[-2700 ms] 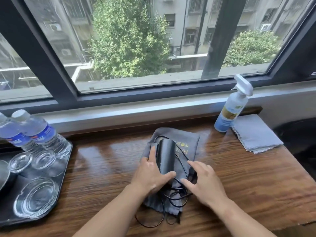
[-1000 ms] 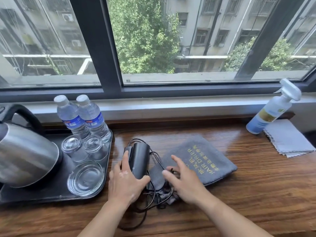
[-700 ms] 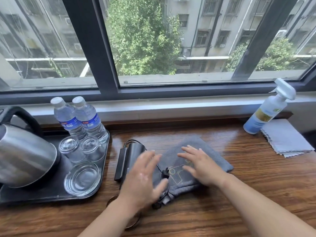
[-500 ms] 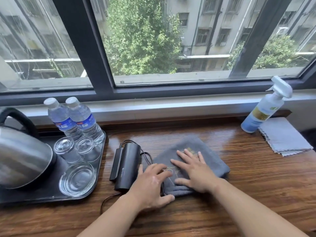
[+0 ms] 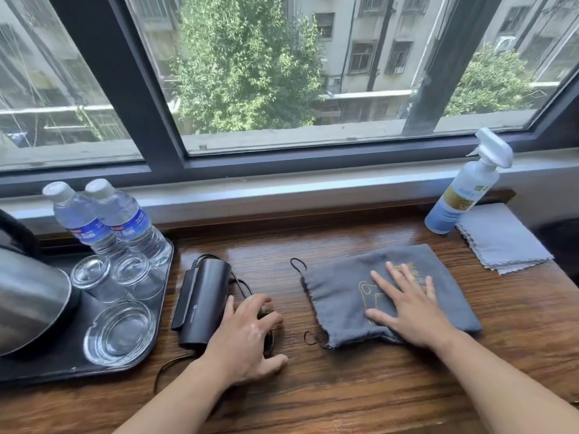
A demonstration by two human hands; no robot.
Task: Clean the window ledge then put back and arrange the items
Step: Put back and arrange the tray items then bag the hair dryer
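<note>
Pressing flat on a grey bag (image 5: 344, 296), the right hand (image 5: 410, 311) sits in the lower right of the frame with its fingers straight and spread wide. It holds nothing; it just lies on top of the bag. The bag lies flat on the wooden ledge (image 5: 313, 389), with yellow marks on it and thin black strings at its left edge. In the lower middle, the left hand (image 5: 247, 333) has its fingers bent over a bunch of black cord (image 5: 163, 371), holding it against the wood, and its thumb rests on the ledge. Just to the left of that hand lies a black hair dryer (image 5: 202, 302), touching the side of the hand. The hair dryer and the bag are apart, with bare wood between them. At the far left sits a black tray (image 5: 47, 375), just beside the hair dryer. On the tray stand two water bottles (image 5: 125, 220) at the back, two glasses (image 5: 134, 272) turned upside down, a round glass dish (image 5: 120, 333) at the front and a shiny kettle (image 5: 28, 302) at the left edge of the frame. In the upper right, a spray bottle (image 5: 463, 189) stands by the window (image 5: 250, 73), and a folded cloth (image 5: 501, 242) lies just beside it.
</note>
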